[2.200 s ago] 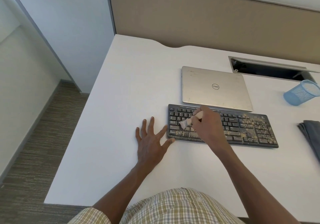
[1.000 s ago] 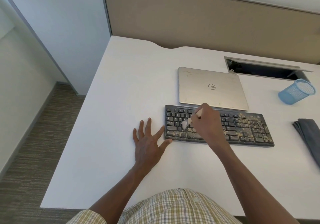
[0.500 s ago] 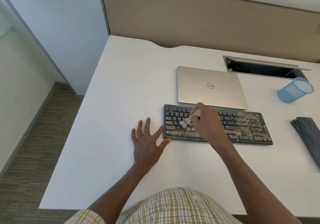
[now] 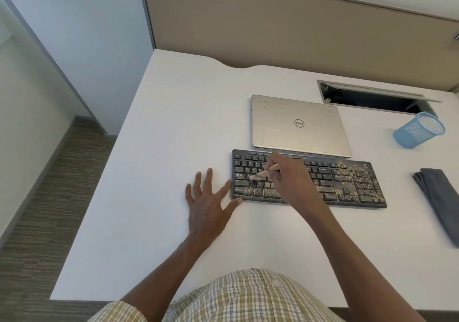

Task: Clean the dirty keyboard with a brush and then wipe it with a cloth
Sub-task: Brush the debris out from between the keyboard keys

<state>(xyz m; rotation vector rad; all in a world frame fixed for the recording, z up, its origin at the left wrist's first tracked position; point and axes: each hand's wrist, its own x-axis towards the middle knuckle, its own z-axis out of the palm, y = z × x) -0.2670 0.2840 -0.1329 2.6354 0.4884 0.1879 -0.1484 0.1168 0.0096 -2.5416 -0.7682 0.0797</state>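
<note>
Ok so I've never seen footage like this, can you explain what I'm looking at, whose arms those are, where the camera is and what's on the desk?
There is no machine here. A person wears a camera on their head, looking forward and down, so the two arms belong to them.

The left hand lies flat with spread fingers on the white desk, its thumb and forefinger touching the left end of the black keyboard. The right hand grips a small brush, bristles on the keys. Tan crumbs cover the keyboard's bottom row and right side.

Behind the keyboard lies a closed silver laptop. To the right are a blue mesh cup on its side and a folded grey cloth, not yet used.
</note>
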